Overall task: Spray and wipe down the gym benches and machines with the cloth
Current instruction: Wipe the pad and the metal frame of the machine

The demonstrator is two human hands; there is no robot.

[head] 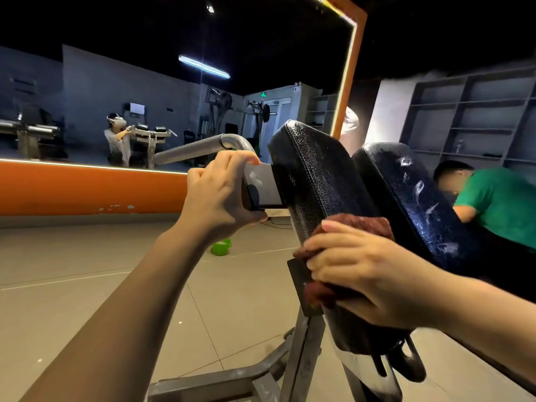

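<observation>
A brown cloth (358, 227) is pressed against the lower part of a black pad (316, 181) by the right hand (368, 274), whose grip is closed around the cloth, fingers curled over its bunched folds. The pad is tilted and speckled with droplets. The left hand (220, 195) is raised to the left of the pad, its grip closed on a grey bracket (262, 187) that joins the pad's edge, thumb below and fingers over the top. A curved metal bar (203, 146) is seen just behind this hand. A second black pad (412, 198) stands just beside the first, to its right, streaked with white marks. The pads are carried on a grey metal frame (301, 340) that rests on the tiled floor (87, 285). A green bucket (222, 247) sits on the floor beyond the frame. A person in a green shirt (499, 204) is bent behind the second pad.
</observation>
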